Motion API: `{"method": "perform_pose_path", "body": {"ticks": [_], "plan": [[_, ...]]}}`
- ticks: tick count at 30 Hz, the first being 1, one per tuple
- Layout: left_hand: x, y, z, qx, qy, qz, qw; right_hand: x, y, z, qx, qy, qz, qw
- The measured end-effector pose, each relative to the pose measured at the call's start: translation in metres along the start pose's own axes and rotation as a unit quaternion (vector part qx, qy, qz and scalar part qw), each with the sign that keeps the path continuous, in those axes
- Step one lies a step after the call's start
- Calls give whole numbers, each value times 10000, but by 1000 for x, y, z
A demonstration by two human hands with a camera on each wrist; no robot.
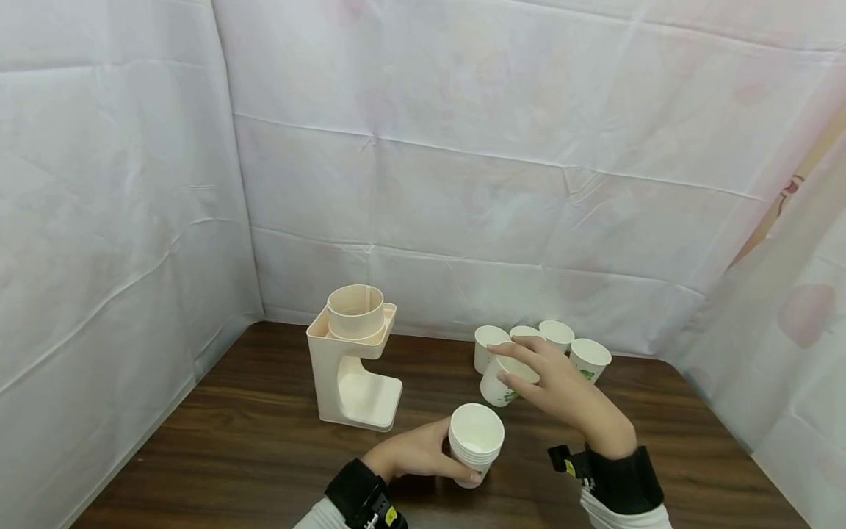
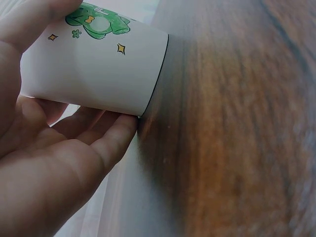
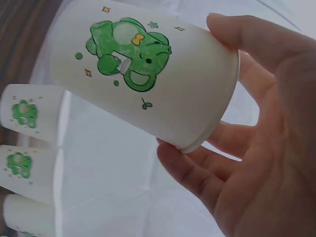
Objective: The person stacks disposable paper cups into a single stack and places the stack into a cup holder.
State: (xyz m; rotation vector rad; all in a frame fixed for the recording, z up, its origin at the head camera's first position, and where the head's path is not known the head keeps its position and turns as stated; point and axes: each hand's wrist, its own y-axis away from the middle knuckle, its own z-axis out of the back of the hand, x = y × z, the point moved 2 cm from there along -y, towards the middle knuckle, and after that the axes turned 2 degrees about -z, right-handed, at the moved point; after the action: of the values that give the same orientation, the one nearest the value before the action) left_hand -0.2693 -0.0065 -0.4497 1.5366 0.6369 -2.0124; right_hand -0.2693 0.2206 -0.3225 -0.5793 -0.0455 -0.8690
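My left hand [image 1: 423, 452] grips a stack of nested white paper cups [image 1: 477, 433] close over the dark wooden table. In the left wrist view the outer cup [image 2: 94, 69] shows a green cartoon print and small yellow stars. My right hand [image 1: 562, 378] holds a single paper cup [image 1: 497, 382] by its rim, thumb on one side and fingers on the other. That cup is tilted, and a green elephant is printed on its side, seen in the right wrist view. Behind it several more paper cups [image 1: 590, 356] stand upright, partly hidden by the right hand.
A cream plastic cup holder [image 1: 324, 375] with a round tube [image 1: 355, 312] on top stands on the table [image 1: 251, 433] to the left. White cloth curtains [image 1: 410, 184] close off the back and both sides.
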Motion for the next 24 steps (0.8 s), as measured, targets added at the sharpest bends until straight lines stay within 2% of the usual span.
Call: {"method": "perform_pose_path", "body": {"ticks": [6,11,20,24], "plan": [[1,-1,0,38,19,-47,10000,12,4,11,-373,227,507,9978],[1,-1,0,117,56,-57,9999,25,7,18,-494,271,848,9948],[2,-2,0,133,73,-91,9998,42,12,22,-390,255,781,9959],[1,-2,1,207,95,-110,9997,52,14,21,-314,241,889,9953]]}}
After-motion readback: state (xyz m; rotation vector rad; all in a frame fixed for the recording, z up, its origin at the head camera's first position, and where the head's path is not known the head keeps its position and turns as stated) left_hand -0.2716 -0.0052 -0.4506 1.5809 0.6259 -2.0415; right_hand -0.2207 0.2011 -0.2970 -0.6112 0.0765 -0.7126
